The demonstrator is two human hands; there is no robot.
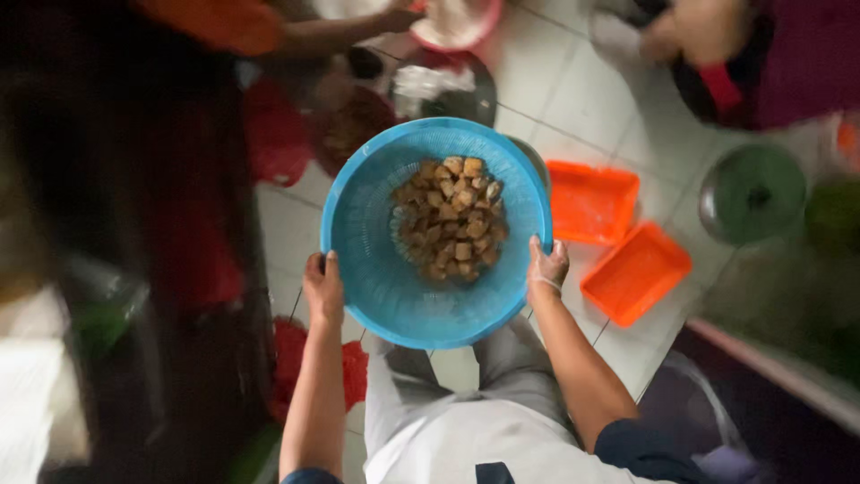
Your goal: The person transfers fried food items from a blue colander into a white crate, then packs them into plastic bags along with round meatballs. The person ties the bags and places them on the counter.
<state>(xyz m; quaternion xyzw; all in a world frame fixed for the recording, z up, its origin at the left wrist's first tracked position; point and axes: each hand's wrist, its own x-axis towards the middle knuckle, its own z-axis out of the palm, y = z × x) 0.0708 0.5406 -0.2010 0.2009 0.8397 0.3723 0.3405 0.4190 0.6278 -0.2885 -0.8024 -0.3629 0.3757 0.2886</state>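
Observation:
I hold a round blue plastic colander (376, 269) in front of me with both hands. My left hand (323, 287) grips its near left rim. My right hand (546, 267) grips the near right rim. Inside lies a heap of brown fried cubes (452, 220), gathered toward the far right of the bowl. The colander hangs over a white tiled floor (573, 99), above my legs in grey trousers (502, 367).
Two orange rectangular trays (591, 202) (634, 273) lie on the floor to the right. A green round lid (752, 193) sits farther right. Other people's arms (340, 31) reach in at the top, near a pink bowl (457, 22) and dark pans. Red items lie at left.

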